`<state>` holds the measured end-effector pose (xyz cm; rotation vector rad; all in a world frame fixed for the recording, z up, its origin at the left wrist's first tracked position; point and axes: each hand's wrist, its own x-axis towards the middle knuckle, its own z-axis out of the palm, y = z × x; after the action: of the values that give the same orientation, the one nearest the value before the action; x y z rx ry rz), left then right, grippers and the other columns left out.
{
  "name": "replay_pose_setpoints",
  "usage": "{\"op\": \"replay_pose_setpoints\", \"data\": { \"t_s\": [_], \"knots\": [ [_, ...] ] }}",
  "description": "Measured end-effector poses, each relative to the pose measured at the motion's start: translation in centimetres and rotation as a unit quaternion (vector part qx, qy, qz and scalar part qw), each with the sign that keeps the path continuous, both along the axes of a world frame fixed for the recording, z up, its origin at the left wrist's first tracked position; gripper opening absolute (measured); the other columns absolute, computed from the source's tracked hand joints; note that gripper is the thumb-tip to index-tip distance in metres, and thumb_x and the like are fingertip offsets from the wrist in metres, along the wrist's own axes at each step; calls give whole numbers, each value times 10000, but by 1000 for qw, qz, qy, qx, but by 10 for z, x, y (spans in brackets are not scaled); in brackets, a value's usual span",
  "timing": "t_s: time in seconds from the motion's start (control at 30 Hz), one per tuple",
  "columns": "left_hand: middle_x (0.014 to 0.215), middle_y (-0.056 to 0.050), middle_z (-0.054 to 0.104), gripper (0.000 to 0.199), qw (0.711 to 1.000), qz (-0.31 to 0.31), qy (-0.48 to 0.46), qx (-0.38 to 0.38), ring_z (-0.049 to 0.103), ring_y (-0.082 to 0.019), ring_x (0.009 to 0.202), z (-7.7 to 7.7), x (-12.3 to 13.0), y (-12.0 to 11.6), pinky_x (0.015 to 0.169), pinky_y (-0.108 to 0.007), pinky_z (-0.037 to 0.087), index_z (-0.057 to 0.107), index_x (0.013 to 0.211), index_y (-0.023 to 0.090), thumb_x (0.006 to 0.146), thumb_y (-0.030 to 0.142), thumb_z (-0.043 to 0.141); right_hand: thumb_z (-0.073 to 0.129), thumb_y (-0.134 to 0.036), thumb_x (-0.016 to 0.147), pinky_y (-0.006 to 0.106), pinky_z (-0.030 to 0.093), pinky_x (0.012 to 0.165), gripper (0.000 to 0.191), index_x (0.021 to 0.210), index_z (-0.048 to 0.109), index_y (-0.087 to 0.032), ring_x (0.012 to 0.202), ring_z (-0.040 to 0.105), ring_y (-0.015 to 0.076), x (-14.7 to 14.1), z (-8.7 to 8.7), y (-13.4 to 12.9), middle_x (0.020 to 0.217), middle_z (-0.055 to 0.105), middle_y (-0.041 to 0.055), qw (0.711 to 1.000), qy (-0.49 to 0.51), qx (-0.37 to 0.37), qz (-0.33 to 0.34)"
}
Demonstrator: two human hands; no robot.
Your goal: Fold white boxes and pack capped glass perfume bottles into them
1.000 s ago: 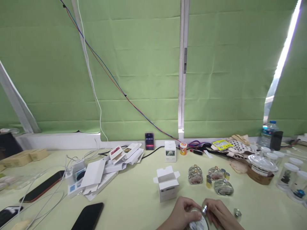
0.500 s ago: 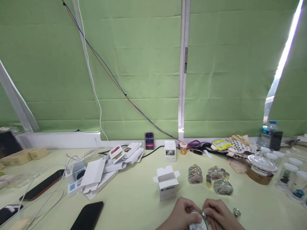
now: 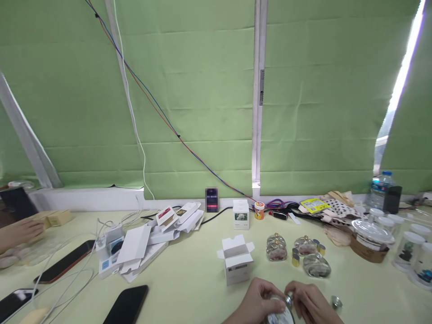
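Observation:
At the lower edge of the view, my left hand (image 3: 262, 302) is closed round a small clear glass bottle (image 3: 279, 315), whose lower part is cut off by the frame. My right hand (image 3: 309, 302) pinches at the silvery neck piece (image 3: 289, 298) of that bottle; its fingers partly hide the contact. A loose shiny silver cap (image 3: 336, 302) lies just right of my right hand. Beyond my hands stand similar rounded glass bottles (image 3: 276, 248) with gold-coloured tops, another glass bottle (image 3: 316, 265), and small gold caps (image 3: 295, 258). An open white box (image 3: 238, 271) stands in front of my left hand.
A closed white box (image 3: 240, 215) stands near the wall. Flattened white cartons (image 3: 135, 245), cables and a dark phone (image 3: 126, 305) lie to the left. Lidded clear jars (image 3: 407, 252) and a round container (image 3: 371, 245) stand right. Another person's hand (image 3: 25, 231) rests at far left.
The other person's hand has come into view at far left. My right fingers have shifted slightly at the bottle's neck, while my left hand keeps its hold. The whole view has shifted a little.

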<state>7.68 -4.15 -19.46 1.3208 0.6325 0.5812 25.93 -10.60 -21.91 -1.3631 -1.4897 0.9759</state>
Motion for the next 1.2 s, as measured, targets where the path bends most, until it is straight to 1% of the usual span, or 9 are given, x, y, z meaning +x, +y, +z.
{"op": "replay_pose_setpoints", "data": {
  "t_s": [0.07,0.17,0.4,0.67,0.73,0.8,0.87,1.0,1.2],
  "knots": [
    [541,-5,593,369,1000,16,-15,-16,430,-93,516,0,1,1,528,-221,295,766,709,109,435,348,827,385,-711,805,181,301,344,617,1007,595,-167,381,468,96,1,4,-1,570,559,-17,999,45,8,2],
    [565,-27,624,367,999,12,-33,-35,453,-100,513,0,2,1,540,-230,320,764,702,96,435,341,824,550,-613,782,209,427,449,469,951,597,-178,501,539,122,-1,6,-1,621,570,-11,996,86,21,22],
    [494,12,568,372,1000,-13,1,-8,395,-82,477,3,-1,-2,530,-228,309,761,699,103,429,348,832,403,-694,810,176,243,344,527,674,496,-194,326,371,70,-3,-3,-1,433,467,-60,999,7,-22,36],
    [525,1,591,367,1000,-19,4,-3,427,-89,504,-1,-1,-2,530,-224,312,766,728,111,440,327,835,250,-716,842,217,312,462,634,499,396,-204,383,370,91,-7,4,-3,381,373,-60,996,-80,33,0],
    [512,13,570,368,1000,-5,-9,-16,417,-82,500,-2,0,-1,529,-220,314,763,711,113,431,339,842,233,-720,842,210,273,414,656,566,495,-185,354,347,82,-7,5,-4,402,409,-54,998,-53,21,-4],
    [519,11,573,382,999,7,-27,-26,423,-82,503,-4,2,0,529,-218,318,760,709,109,429,354,847,231,-728,835,198,244,363,668,810,596,-169,330,344,83,-7,8,-4,448,465,-50,1000,-1,6,-1],
    [549,-7,604,399,998,14,-47,-38,452,-94,517,-4,3,0,539,-223,329,757,707,101,419,360,852,326,-712,825,198,321,363,617,1045,565,-188,380,432,99,-7,12,-6,591,556,-22,998,57,13,5],
    [562,-20,627,387,998,3,-55,-44,457,-96,509,-1,1,0,538,-226,323,755,686,93,416,355,845,503,-578,833,240,469,539,407,858,621,-190,576,570,129,-10,23,-9,765,572,15,995,75,55,34],
    [531,0,603,357,1000,-7,16,7,426,-88,501,-2,-1,0,518,-222,290,759,696,100,430,328,831,380,-737,785,191,224,344,560,658,493,-204,335,360,80,-16,21,-10,419,396,-75,1000,-2,-25,7]
  ]
}}
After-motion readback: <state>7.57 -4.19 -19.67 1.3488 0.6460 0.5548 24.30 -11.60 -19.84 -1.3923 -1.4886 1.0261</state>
